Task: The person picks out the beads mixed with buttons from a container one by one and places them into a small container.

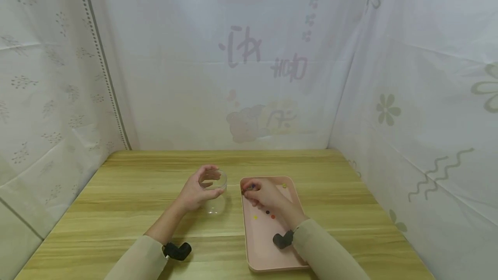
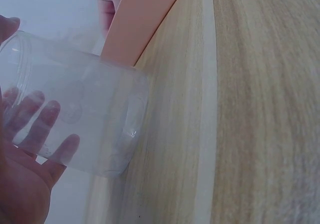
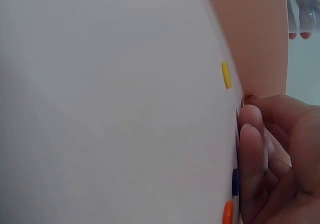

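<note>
My left hand [image 1: 196,191] grips a clear plastic jar [image 2: 95,104] near its open rim, thumb on the near side and fingers round the far side. The jar stands upright, its base right at the tabletop, left of the pink tray [image 1: 258,249]. Inside the tray, my right hand [image 1: 268,193] reaches down at the far left with curled fingers. A tiny reddish-brown piece [image 3: 248,100] shows at its fingertips by the tray wall; I cannot tell whether they pinch it. Near this hand lie a yellow disc [image 3: 226,75], a dark blue disc [image 3: 235,182] and an orange-red disc [image 3: 228,212].
Another yellow disc [image 1: 284,185] lies near the tray's far right corner. The wooden table [image 1: 136,185] reaches back to white patterned curtains [image 1: 186,77] hanging behind and on both sides. A black wrist mount [image 1: 177,251] is strapped at each sleeve.
</note>
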The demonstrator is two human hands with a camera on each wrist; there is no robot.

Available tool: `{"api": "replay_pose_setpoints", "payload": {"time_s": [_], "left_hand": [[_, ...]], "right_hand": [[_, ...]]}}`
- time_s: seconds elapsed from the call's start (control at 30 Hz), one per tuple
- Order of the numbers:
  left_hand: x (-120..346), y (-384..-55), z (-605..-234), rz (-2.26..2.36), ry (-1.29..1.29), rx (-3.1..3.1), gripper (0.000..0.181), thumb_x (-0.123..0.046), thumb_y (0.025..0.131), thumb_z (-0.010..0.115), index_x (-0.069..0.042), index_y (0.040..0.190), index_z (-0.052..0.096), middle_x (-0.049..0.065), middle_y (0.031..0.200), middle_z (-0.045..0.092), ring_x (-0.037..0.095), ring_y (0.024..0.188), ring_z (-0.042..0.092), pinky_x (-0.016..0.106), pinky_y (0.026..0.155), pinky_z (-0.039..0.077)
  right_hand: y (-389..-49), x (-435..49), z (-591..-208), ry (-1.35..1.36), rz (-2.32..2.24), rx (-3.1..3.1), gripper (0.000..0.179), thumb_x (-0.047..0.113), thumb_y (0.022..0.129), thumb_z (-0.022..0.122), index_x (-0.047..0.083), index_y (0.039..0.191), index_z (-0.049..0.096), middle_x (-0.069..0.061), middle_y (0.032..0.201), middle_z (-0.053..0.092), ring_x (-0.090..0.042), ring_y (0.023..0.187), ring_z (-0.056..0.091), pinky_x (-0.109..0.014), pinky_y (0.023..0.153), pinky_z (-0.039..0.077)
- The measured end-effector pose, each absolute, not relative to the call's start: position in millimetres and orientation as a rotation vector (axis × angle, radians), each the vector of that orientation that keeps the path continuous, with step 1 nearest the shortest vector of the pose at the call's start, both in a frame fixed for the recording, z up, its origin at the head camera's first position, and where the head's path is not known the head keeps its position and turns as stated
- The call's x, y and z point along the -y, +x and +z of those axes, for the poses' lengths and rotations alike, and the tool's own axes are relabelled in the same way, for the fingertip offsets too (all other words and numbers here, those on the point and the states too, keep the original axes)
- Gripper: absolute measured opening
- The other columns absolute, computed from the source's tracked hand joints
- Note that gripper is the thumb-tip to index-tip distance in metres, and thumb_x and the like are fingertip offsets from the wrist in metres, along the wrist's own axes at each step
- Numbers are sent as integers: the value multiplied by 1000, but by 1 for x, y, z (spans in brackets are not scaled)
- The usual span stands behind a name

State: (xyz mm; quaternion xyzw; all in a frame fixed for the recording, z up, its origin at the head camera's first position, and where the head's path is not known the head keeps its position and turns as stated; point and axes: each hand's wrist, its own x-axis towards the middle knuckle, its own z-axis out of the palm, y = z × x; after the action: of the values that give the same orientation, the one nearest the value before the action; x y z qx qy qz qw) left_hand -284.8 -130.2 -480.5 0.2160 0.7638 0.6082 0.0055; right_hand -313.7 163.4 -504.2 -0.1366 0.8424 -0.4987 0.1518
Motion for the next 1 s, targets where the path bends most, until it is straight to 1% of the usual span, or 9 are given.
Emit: {"api": "replay_pose_setpoints", "payload": {"time_s": [0.13,0.4,0.5,0.7,0.93,1.0], "left_hand": [[131,-285,-480,1902,669,-2391,74,-12,93,87,0,154,48,28,149,62,44,140,61,67,121,46],[131,-287,-482,1902,665,-2394,75,-13,93,87,1,154,47,30,149,61,43,140,61,66,121,47],[130,-287,-483,1905,667,-2397,74,-13,93,87,1,154,47,30,149,61,43,140,61,67,120,47],[129,-286,-483,1915,687,-2401,70,-14,92,86,-1,151,50,31,145,63,44,138,63,68,119,48],[128,-286,-483,1910,698,-2407,72,-13,92,86,1,152,49,31,145,63,44,137,63,68,118,49],[128,-286,-483,1907,698,-2410,71,-13,92,86,0,152,50,31,145,63,44,137,63,68,118,49]], "right_hand": [[-315,-162,-505,-405,-1378,-2474,23,18,105,76,14,128,77,-2,76,68,-12,60,61,-24,52,49],[-316,-161,-506,-421,-1318,-2536,20,21,105,76,16,124,78,0,74,67,-11,57,57,-23,50,45],[-315,-161,-506,-414,-1316,-2541,18,22,105,76,17,122,78,-1,74,68,-11,57,58,-23,50,46],[-313,-161,-504,-371,-1345,-2526,16,24,104,77,19,119,79,-3,81,68,-13,62,64,-25,51,51],[-310,-165,-500,-387,-1409,-2471,18,21,105,75,17,122,78,-7,81,72,-15,60,63,-28,55,55],[-310,-165,-500,-400,-1399,-2485,19,22,105,75,17,123,78,-7,85,73,-15,63,64,-28,57,54]]}}
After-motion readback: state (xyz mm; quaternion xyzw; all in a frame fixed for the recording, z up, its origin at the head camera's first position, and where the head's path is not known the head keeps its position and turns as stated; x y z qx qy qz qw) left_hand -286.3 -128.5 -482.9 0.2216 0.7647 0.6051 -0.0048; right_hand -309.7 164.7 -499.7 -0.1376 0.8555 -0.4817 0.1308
